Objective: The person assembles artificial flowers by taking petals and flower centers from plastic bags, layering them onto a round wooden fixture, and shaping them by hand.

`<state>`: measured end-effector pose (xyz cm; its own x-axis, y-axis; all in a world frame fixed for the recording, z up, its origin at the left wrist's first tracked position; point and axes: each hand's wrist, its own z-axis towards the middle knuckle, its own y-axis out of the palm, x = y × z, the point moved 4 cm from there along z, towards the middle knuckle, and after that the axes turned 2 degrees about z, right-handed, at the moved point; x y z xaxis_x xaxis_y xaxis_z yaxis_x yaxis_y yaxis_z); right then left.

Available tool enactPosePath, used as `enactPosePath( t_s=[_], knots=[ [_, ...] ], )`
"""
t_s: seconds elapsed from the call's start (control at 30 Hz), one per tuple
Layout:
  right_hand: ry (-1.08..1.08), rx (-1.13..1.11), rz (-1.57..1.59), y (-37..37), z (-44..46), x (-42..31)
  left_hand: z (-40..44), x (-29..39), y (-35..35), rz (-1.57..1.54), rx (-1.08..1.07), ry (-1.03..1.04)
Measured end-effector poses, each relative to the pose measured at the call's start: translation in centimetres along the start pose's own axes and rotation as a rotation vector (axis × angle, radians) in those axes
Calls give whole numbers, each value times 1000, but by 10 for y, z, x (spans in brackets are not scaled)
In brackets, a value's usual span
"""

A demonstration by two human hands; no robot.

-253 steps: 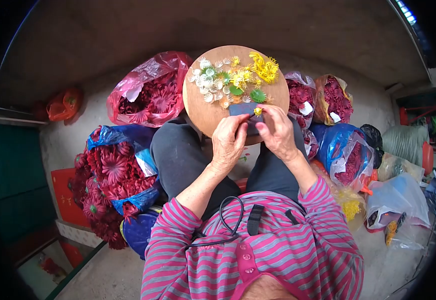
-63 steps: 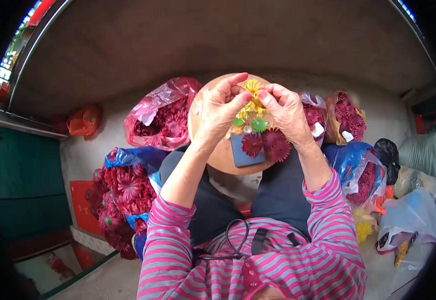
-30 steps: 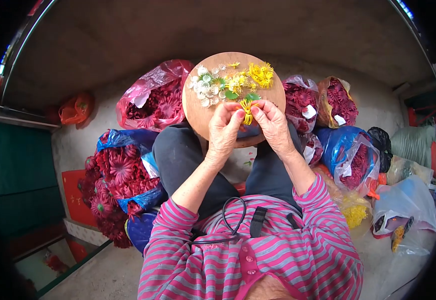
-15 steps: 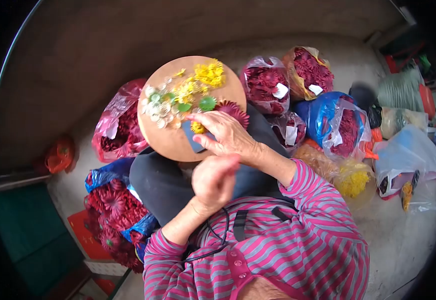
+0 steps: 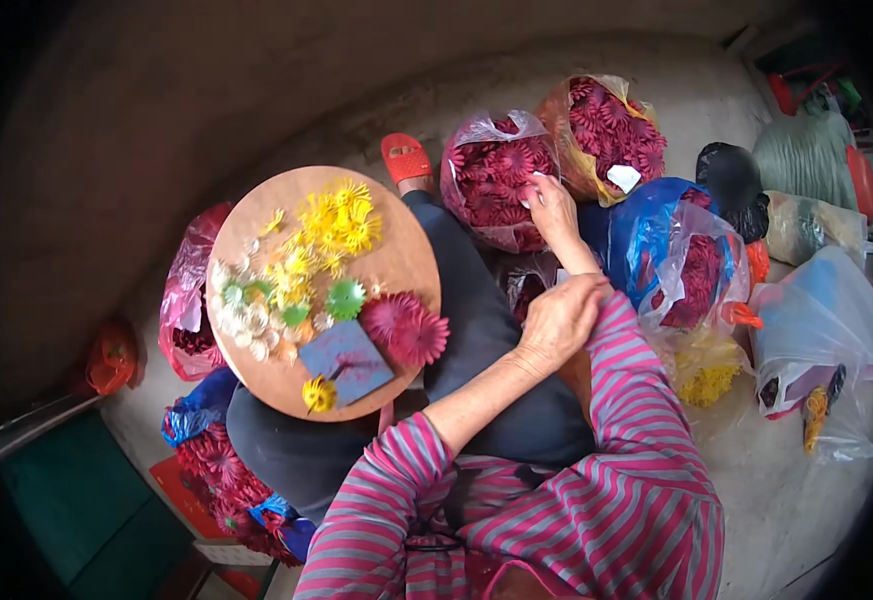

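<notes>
While bagged red flowers [image 5: 501, 165] at far right are being overlapped by the spread right hand [image 5: 553, 215], its sleeve [image 5: 628, 350] is being covered by the left hand [image 5: 559, 322], grip unclear.

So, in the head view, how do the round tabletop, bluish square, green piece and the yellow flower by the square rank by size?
1. Round tabletop
2. Bluish square
3. Green piece and yellow flower: too alike to rank.

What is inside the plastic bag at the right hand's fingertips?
Dark red flowers show at the open top of the plastic bag. Whatever lies beneath them is covered.
</notes>
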<state>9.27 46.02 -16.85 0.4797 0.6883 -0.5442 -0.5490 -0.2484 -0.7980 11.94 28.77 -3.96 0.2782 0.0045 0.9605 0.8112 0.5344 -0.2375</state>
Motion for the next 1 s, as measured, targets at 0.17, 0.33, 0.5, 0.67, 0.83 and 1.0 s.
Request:
enactPosePath(
  t_s=[0.17,0.33,0.5,0.67,0.83,1.0],
  knots=[
    [-89,56,-291,39,36,22,17,-23,-3,-205,29,-305],
    [-42,-88,-410,69,39,40,27,-28,-6,-323,45,-412],
    [48,11,-123,63,33,53,27,-41,-1,-461,58,-523],
    [258,101,337,26,31,55,23,-58,2,-752,128,-703],
    [548,-98,935,-23,14,18,18,-67,-7,-985,427,-851],
    [342,-652,994,-70,-25,-31,15,-77,-2,-1011,527,-741]
  ],
)
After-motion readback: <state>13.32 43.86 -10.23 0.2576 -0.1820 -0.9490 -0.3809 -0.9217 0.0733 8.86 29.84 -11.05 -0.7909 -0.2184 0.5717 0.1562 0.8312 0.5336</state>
